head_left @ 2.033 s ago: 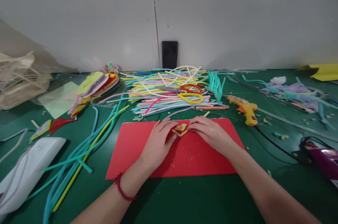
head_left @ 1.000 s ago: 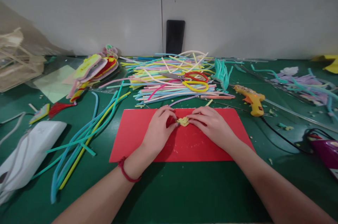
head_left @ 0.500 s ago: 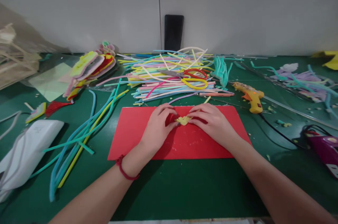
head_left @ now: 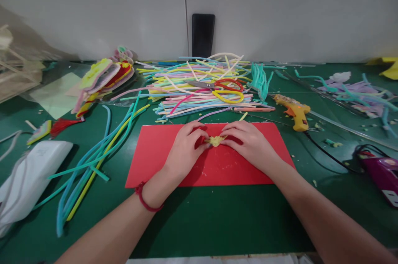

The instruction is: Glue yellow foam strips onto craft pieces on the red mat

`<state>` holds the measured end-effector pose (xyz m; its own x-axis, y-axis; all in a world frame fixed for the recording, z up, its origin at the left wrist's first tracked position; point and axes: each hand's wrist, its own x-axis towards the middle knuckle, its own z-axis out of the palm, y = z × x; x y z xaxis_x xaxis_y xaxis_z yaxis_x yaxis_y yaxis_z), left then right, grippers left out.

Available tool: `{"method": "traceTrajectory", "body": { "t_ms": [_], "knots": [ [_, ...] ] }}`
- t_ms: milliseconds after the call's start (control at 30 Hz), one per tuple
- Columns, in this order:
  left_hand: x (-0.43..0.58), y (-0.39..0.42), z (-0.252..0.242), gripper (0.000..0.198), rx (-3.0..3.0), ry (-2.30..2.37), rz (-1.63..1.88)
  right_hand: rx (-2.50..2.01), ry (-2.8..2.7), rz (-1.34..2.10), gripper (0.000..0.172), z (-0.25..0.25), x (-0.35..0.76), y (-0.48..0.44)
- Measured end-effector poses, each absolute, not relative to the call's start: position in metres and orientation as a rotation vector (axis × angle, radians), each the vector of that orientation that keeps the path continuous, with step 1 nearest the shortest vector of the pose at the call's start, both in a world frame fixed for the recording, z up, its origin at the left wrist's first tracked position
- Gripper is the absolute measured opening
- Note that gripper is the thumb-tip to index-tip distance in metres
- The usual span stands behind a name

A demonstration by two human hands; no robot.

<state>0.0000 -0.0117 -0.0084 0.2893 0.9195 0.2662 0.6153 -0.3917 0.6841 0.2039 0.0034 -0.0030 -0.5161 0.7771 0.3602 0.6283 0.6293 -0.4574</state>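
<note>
Between my two hands is a small yellow piece of bent pipe cleaner [head_left: 215, 141], held just over the red board [head_left: 214, 173]. My left hand [head_left: 188, 146] pinches its left end between thumb and fingers. On the other side, my right hand [head_left: 247, 141] grips the right end the same way. The fingertips partly cover the piece, so its full shape is hidden. Beyond the board lies a heap of pastel pipe cleaners [head_left: 186, 85]. Scissors [head_left: 228, 90] with red and yellow handles rest on top of it.
A yellow hot glue gun [head_left: 294, 112] with a black cord lies on the right, near a purple power socket [head_left: 381, 173]. At left are loose blue and yellow pipe cleaners [head_left: 99, 160], a white power strip [head_left: 40, 173] and fuzzy layered crafts [head_left: 104, 77]. A phone [head_left: 203, 35] leans on the wall.
The whole view has shifted slightly. Both hands keep their grip on the yellow piece, with hardly any movement over the board.
</note>
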Motion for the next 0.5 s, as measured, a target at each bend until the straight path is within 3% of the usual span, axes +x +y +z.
{"method": "traceTrajectory", "body": {
  "t_ms": [500],
  "knots": [
    [0.0006,-0.0115,-0.0087,0.009,2.090,1.396,0.887,-1.089,-2.307,0.360,0.011,-0.0043,0.2024,0.0029]
  ]
}}
